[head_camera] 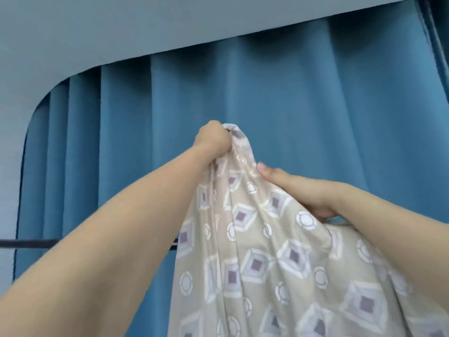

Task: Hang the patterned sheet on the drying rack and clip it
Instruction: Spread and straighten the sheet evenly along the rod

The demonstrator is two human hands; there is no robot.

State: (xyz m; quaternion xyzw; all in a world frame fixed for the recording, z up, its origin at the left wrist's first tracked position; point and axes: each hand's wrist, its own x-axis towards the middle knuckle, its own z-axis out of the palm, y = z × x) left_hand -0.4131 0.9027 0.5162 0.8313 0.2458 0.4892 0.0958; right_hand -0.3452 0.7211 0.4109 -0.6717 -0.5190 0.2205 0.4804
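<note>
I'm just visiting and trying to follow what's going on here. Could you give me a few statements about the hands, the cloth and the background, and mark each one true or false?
1. The left hand grips a bunched top part of the patterned sheet. True.
2. The right hand hangs free, touching nothing. False: it holds the sheet lower down, on its right side.
3. A blue curtain hangs behind the sheet. True.
4. The sheet is plain white. False: it is beige with diamond and circle shapes.
5. A dark bar runs across at the left. True.
6. A clip is holding the sheet. False: no clip is visible.
</note>
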